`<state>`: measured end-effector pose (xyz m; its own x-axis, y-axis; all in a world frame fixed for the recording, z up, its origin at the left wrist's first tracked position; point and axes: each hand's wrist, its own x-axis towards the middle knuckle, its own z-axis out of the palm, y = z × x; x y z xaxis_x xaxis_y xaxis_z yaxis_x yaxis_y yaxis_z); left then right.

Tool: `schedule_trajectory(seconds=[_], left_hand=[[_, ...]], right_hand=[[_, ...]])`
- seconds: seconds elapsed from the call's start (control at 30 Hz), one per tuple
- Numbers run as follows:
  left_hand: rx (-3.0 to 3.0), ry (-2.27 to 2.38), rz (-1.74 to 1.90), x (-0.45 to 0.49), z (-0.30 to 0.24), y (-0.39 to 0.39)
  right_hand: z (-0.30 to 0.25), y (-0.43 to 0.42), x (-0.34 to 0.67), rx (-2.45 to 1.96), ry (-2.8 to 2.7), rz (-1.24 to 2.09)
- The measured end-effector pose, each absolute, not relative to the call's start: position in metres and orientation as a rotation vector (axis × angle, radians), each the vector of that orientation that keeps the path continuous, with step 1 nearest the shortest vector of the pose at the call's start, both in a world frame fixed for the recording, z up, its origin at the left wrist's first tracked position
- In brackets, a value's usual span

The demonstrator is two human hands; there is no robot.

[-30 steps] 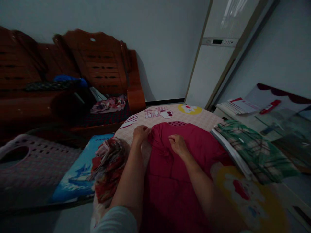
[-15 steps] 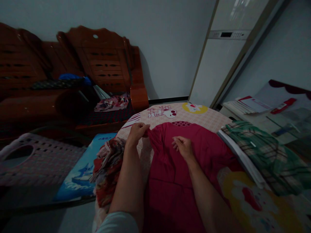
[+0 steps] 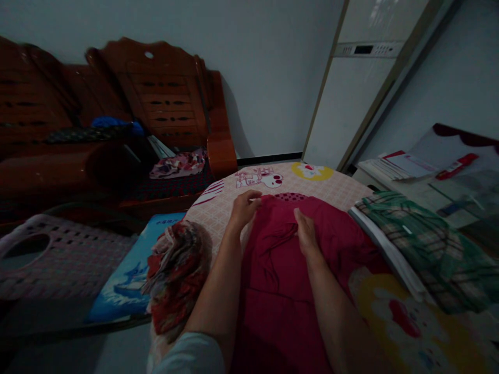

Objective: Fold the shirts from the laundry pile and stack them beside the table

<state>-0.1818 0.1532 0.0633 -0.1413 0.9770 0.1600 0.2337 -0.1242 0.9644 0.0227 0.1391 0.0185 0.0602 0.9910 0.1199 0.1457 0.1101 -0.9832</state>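
Observation:
A dark pink garment is spread over the round table, with a bunched fold in its upper middle. My left hand is at the garment's upper left edge, fingers loosely bent and apart, gripping nothing that I can see. On the folded part, my right hand rests edge-down with the thumb raised; its other fingers are partly hidden. To the left lies a crumpled red and grey patterned cloth. A folded green plaid cloth lies to the right, over a white folded layer.
A patterned tablecloth covers the table. Beyond it on the left stands a carved wooden sofa. A woven basket and a blue box are at lower left. Papers lie on a side cabinet at right.
My left hand has moved right and let go of the pinched edge, which now lies folded inward. My right hand has turned, thumb up, slightly to the right.

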Motion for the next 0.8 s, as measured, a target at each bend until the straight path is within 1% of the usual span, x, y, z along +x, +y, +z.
schedule_trajectory(seconds=[0.1,0.2,0.27,0.43,0.67,0.8], left_hand=[[1.353,1.803,1.39,-0.209,0.047,0.16],[1.502,1.883,1.272,-0.216,0.039,0.168],[1.7,1.845,1.175,-0.207,0.036,0.177],[2.134,1.712,0.932,-0.183,0.034,0.206],[2.319,1.405,0.476,-0.192,0.053,0.226],[2.384,1.376,0.265,-0.2,0.06,0.232]], right_hand=[[0.01,0.146,0.026,-1.316,-1.366,0.929],[0.004,0.15,0.026,-1.38,-1.348,0.832],[0.002,0.151,0.026,-1.367,-1.321,0.817],[0.003,0.149,0.027,-1.3,-1.261,0.928],[0.003,0.15,0.026,-1.287,-1.21,0.976],[0.001,0.151,0.026,-1.279,-1.142,0.999]])
